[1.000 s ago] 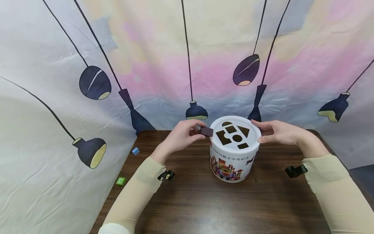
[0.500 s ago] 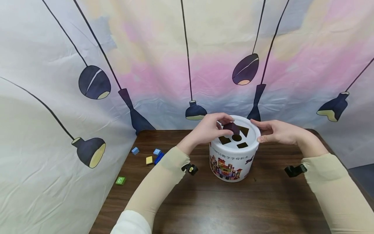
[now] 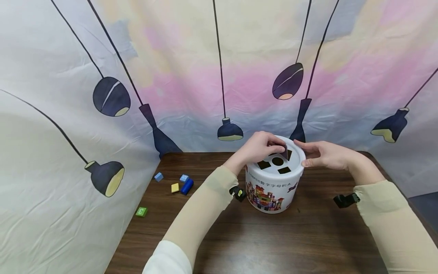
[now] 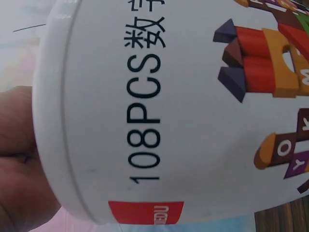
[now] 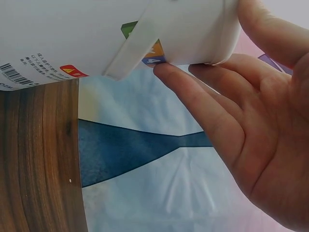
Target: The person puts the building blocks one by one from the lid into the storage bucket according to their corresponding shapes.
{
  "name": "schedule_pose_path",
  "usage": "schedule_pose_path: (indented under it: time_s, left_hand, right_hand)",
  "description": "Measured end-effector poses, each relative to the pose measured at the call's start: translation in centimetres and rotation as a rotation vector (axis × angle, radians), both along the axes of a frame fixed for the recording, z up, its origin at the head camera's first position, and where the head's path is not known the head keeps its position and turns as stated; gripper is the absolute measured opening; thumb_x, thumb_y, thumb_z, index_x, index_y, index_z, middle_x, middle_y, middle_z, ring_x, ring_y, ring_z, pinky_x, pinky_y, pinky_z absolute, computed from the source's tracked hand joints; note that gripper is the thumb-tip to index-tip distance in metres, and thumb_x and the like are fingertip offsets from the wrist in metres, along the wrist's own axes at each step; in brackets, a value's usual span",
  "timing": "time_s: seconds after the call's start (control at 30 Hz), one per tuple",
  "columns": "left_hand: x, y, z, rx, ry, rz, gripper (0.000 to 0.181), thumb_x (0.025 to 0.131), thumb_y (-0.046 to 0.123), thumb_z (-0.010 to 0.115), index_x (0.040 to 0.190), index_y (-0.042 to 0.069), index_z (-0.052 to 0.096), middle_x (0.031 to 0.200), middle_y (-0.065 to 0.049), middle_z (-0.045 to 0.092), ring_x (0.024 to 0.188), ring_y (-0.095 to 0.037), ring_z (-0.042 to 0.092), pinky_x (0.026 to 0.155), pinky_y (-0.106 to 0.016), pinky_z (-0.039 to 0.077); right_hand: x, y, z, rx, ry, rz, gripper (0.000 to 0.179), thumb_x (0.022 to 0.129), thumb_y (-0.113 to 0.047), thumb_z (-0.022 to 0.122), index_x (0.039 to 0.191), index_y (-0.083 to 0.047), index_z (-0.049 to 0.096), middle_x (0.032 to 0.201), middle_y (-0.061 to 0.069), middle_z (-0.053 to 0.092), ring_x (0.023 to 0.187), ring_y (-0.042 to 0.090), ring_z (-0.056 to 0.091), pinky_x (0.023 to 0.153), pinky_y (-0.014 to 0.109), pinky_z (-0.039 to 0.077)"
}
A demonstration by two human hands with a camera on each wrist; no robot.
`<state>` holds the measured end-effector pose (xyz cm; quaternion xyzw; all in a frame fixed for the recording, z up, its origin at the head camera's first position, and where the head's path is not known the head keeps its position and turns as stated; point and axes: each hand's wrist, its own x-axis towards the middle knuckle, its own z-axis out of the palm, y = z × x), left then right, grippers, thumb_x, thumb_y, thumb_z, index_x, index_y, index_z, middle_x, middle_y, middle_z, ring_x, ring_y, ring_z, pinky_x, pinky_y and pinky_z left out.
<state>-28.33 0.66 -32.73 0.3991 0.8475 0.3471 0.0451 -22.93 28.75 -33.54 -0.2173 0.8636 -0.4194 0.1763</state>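
Observation:
A white bucket (image 3: pixel 272 183) with printed block pictures stands upright on the wooden table. Shaped holes are cut in its lid (image 3: pixel 297 156). Above the lid, my left hand (image 3: pixel 258 146) pinches a dark purple block (image 3: pixel 285 152) at the triangular hole. Fingers hide part of the block, and whether it has entered the hole cannot be told. My right hand (image 3: pixel 326 154) holds the bucket's right side near the rim, thumb in front and fingers behind. In the right wrist view its fingertips touch the bucket wall (image 5: pixel 193 34). The left wrist view shows mostly printed bucket wall (image 4: pixel 106 111).
On the table's left lie a blue cylinder (image 3: pixel 187 187), a yellow block (image 3: pixel 175 188), two light blue blocks, one nearer the cylinder (image 3: pixel 184 178) and one farther left (image 3: pixel 158 177), and a green block (image 3: pixel 141 212). A patterned cloth (image 3: pixel 191 76) hangs behind the table.
My left hand has carried the dark block rightward from the bucket's left rim, over the lid, to the triangular hole, turning it more upright. The right hand and bucket have stayed put.

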Motion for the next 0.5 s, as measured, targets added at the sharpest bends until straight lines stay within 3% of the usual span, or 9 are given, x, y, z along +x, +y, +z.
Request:
schedule_pose_path:
  time_s: [0.27,0.5]
  left_hand:
    - [-0.4,1.0,-0.2,-0.031,-0.033,0.053,0.026,0.107,0.027,0.069,0.127,0.015,0.081,0.118,0.005,0.078,0.107,-0.004,0.067,0.088,-0.019,0.051]
    - [-0.7,1.6,0.1,-0.102,0.001,0.042,0.025,0.108,0.029,0.068,0.125,0.018,0.082,0.119,0.006,0.078,0.110,-0.007,0.067,0.089,-0.019,0.049]
  right_hand:
    - [0.0,0.0,-0.1,0.016,0.018,0.002,0.088,0.103,-0.021,0.075,0.169,-0.001,0.022,0.168,0.027,0.033,0.142,0.046,0.052,0.102,0.044,0.058]
    - [0.0,-0.1,-0.1,0.015,0.005,-0.002,0.088,0.103,-0.023,0.075,0.170,-0.003,0.021,0.167,0.026,0.035,0.143,0.046,0.051,0.104,0.049,0.056]
